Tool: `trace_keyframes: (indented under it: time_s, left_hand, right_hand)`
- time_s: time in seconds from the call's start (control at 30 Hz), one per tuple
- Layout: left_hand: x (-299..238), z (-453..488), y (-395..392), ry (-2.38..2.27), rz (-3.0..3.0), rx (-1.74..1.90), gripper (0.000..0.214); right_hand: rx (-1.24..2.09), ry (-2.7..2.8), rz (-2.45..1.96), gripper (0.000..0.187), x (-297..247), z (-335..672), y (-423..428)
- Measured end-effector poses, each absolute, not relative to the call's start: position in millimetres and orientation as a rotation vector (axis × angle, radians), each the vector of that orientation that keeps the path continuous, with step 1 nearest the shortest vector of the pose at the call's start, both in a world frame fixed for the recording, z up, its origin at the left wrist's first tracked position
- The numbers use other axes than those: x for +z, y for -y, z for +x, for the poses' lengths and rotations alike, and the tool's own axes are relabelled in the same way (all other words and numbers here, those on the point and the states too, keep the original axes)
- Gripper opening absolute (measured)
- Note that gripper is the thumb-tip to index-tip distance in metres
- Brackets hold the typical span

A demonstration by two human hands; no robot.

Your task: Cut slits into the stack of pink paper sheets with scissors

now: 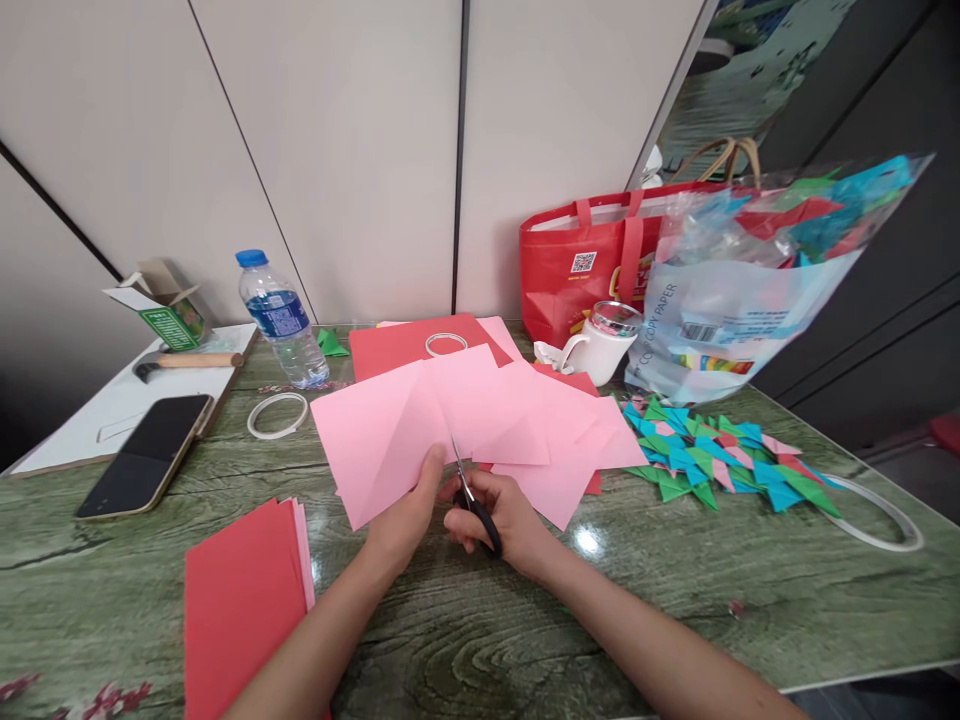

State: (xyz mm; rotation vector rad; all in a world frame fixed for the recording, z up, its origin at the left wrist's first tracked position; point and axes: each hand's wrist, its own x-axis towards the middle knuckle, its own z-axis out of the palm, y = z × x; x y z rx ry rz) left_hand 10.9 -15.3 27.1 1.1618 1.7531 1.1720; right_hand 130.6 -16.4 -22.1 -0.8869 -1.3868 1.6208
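My left hand (409, 515) pinches the near edge of a creased pink paper sheet (420, 420), holding it tilted above the green table (675, 590). My right hand (499, 520) grips black-handled scissors (471, 492) whose blades point up into the sheet's lower edge. More pink sheets (559, 450) lie under and to the right of it, over red sheets.
A red paper stack (240, 605) lies near left. A phone (146, 455), tape rings (277, 415), a water bottle (281, 320), a hammer (187, 362) and a small box sit at left. A white mug (604, 345), red bag (585, 260), plastic bag (742, 290) and folded coloured triangles (720, 460) are at right.
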Motion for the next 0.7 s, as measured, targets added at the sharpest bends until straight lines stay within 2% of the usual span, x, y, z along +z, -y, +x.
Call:
trace_keyframes:
  time_s: [0.43,0.7]
  left_hand:
    - [17,8,10,-1.735,1.143,1.176,0.036]
    - [15,8,11,-1.714,1.153,1.153,0.036]
  right_hand:
    - [1.618,1.407,-0.856,0.045,-3,128,12]
    - [1.57,1.417,-0.836,0.038,-5,126,10]
